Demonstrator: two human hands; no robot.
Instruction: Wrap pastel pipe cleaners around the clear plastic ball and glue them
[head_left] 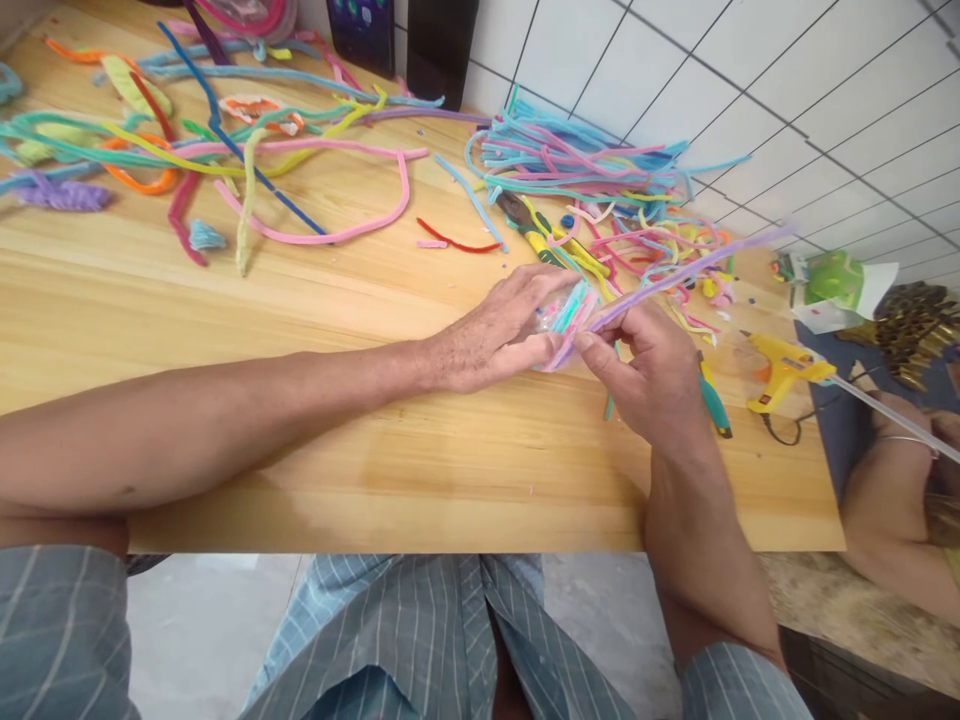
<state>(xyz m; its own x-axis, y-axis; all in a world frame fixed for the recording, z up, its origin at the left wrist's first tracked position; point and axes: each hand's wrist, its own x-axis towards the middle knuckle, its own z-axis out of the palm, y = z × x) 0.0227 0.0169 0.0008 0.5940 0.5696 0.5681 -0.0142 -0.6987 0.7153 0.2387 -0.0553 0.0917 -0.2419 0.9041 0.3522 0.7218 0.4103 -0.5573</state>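
My left hand [499,332] rests on the wooden table [225,300], its fingers curled round a small bundle of pink and teal pipe cleaners [571,308]. My right hand [651,375] is closed in a pinch on a long lilac pipe cleaner [690,272] that runs up to the right from the bundle. Both hands meet at the bundle, near the table's right side.
A heap of pastel pipe cleaners [585,165] and yellow-handled pliers [544,235] lie just beyond the hands. Loose coloured pipe cleaners [225,150] cover the far left. A yellow glue gun [784,368] sits at the right edge, beside another person's arm [892,520].
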